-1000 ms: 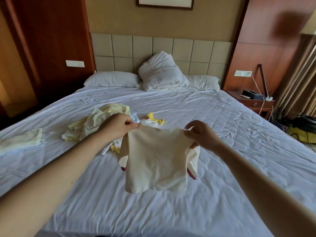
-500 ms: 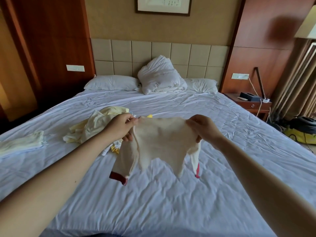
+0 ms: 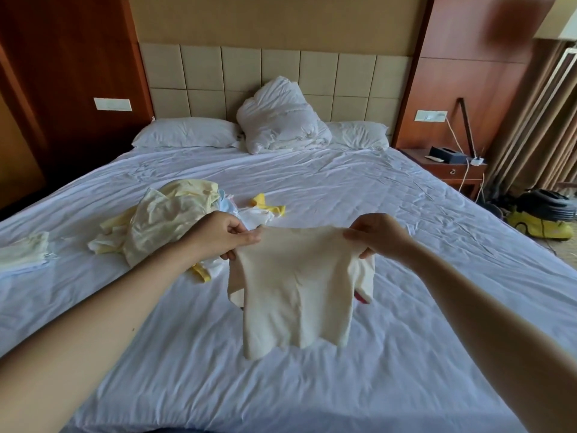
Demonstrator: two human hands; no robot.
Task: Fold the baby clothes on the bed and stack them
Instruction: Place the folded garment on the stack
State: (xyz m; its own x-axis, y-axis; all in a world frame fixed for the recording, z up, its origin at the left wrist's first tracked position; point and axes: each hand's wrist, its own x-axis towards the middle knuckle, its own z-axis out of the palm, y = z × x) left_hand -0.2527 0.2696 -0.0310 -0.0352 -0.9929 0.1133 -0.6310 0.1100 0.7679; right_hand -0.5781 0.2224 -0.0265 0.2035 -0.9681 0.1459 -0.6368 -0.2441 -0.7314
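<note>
A small cream baby shirt [image 3: 296,289] with dark pink cuffs hangs above the white bed sheet [image 3: 343,385], held up by its two shoulders. My left hand [image 3: 221,234] pinches the left shoulder and my right hand [image 3: 376,234] pinches the right one. The body of the shirt drops straight down, with the sleeves hanging behind it. A loose pile of pale yellow and white baby clothes [image 3: 165,220] lies just beyond my left hand. Folded pale yellow clothes [image 3: 23,254] sit at the bed's left edge.
Two pillows [image 3: 187,137] and a bunched white duvet [image 3: 281,118] lie at the headboard. A wooden nightstand [image 3: 449,167] with a dark box and cables stands right of the bed. A yellow and black appliance [image 3: 543,217] sits on the floor beyond it.
Half a second ago the shirt's body was flung upward with sleeves dangling; it has dropped and now hangs flat again. Both hands kept their hold on the shoulders.
</note>
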